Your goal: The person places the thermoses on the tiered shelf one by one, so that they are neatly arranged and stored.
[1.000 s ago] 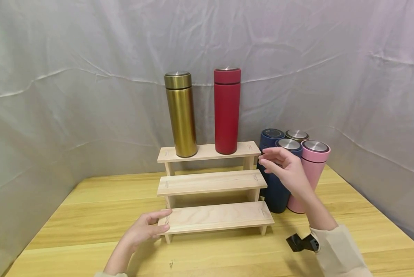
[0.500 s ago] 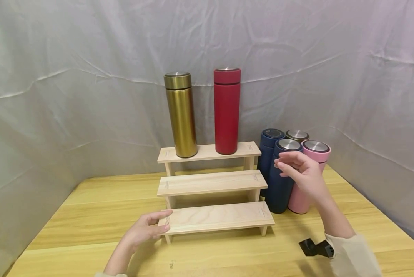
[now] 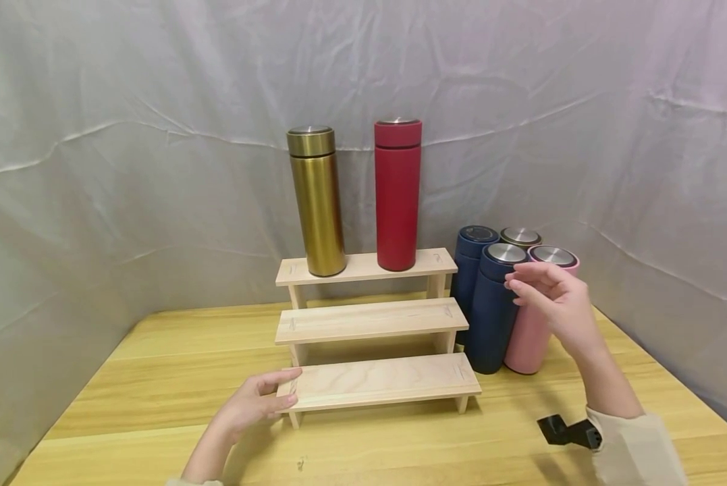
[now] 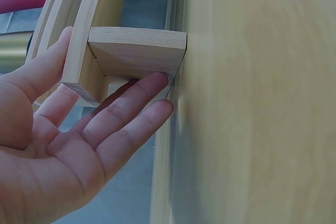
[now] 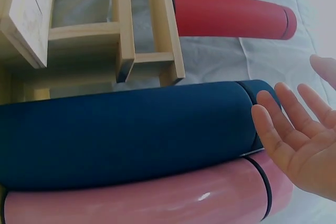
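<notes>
Stepped wooden rack (image 3: 384, 381) and bottles on a table (image 3: 156, 385). The left hand (image 3: 248, 406) pinches one end of the lowest step between thumb and fingers, a hold that probably steadies the rack. The right hand (image 3: 554, 300), thumb and fingers apart, holds nothing; whether its fingertips touch the front blue bottle (image 3: 491, 324) cannot be told. The gold bottle (image 3: 319, 209) and red bottle (image 3: 397, 202) stand upright and apart on the top step, a spacing that likely prevents knocking. Beside the rack, the rear blue bottle (image 3: 464, 277), pink bottle (image 3: 526, 344) and a mostly hidden bottle (image 3: 521, 236) cluster with the front one, presumably for easy right-hand reach.
</notes>
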Motion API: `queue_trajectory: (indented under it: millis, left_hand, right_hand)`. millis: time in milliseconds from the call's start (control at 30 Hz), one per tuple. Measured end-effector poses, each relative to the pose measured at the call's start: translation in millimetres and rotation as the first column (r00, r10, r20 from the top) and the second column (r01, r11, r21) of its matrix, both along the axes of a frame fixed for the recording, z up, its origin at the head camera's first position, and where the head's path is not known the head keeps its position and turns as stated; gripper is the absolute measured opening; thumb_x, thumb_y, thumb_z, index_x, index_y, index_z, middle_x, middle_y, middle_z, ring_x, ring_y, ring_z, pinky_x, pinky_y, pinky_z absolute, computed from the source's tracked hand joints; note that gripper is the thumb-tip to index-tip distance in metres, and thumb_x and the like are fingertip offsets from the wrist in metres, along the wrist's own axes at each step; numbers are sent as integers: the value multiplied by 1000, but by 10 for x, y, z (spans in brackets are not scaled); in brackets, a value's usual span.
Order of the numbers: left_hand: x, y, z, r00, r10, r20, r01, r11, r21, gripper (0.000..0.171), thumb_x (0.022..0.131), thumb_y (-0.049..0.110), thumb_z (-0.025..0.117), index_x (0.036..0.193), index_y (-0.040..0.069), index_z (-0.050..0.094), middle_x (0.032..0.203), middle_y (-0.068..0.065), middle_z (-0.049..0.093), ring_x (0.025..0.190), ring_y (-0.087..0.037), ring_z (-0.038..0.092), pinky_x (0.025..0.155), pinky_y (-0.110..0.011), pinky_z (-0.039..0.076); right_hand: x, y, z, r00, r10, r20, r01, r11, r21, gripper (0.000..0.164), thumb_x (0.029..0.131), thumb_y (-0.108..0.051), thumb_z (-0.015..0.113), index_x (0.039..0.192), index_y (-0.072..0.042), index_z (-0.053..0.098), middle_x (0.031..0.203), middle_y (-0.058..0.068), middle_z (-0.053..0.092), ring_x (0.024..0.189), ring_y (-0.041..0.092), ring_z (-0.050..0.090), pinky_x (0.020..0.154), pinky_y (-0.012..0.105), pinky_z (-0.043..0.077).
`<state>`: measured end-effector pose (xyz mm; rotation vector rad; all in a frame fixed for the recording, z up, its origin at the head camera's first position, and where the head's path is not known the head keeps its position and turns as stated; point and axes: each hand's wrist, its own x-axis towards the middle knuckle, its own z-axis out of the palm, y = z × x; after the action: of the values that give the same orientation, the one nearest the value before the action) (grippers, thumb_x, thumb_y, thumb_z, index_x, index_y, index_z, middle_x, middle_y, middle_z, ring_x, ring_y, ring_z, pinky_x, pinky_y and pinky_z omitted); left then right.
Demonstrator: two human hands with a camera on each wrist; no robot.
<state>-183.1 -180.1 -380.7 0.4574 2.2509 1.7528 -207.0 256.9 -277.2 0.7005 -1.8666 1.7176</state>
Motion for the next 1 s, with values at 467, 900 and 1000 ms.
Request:
queue_trajectory:
  millis: [467,900,1000]
  left_hand:
    - [4,7,7,1000,11,0,-11,1000,-18,54,85,17,61,129,-6,40,134,-32,29,114,-50,32,81,-55,42]
    - [-1,5,-8,1000,7,11,-7,1000,-6,55,85,17,61,129,-6,38,133,-34,27,113,-49,35,82,-55,42]
    - [-12,6,-14,1000,15,16,-15,1000,-2,55,85,17,61,129,-6,39,134,-34,27,113,-49,35,83,-55,41]
  right_hand:
    - [30,319,35,998,-15,-56,7,990,-143,29,74,21,57,101,13,56,87,5,67,73,11,64,62,18,51]
    - [-28,583,-11,991,-135,-16,126,958,-257,32,72,21,60,96,1,63,81,3,66,65,9,63,52,16,49]
    - [-47,636,-35,990,-144,11,142,959,-246,33,72,20,61,98,-1,62,83,2,66,68,8,63,53,16,50]
